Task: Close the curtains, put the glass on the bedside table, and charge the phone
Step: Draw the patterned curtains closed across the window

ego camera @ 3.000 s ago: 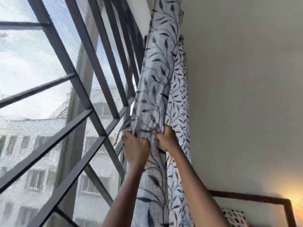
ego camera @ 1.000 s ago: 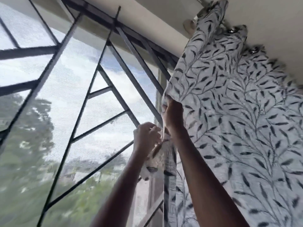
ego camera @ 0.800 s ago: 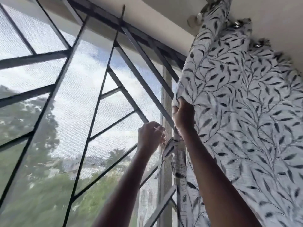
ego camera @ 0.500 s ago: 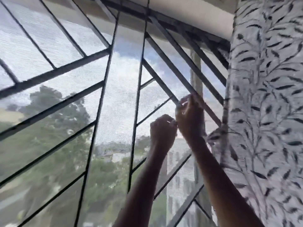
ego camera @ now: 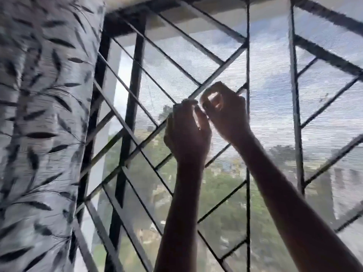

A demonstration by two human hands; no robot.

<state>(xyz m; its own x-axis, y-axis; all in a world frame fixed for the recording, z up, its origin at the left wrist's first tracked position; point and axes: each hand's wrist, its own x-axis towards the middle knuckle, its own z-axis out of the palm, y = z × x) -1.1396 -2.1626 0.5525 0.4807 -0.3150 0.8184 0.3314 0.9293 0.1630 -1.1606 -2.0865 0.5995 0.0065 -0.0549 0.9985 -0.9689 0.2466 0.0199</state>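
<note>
As curtain hangs, left hand, right hand raised

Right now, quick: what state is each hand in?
Left hand: closed, fingers curled, holding nothing visible.
Right hand: closed, fingers curled, holding nothing visible.
Neither touches the curtain.

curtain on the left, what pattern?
Pale grey-white curtain with dark leaf-and-stem sprigs; blurred by motion, seen only in the head view.
</note>
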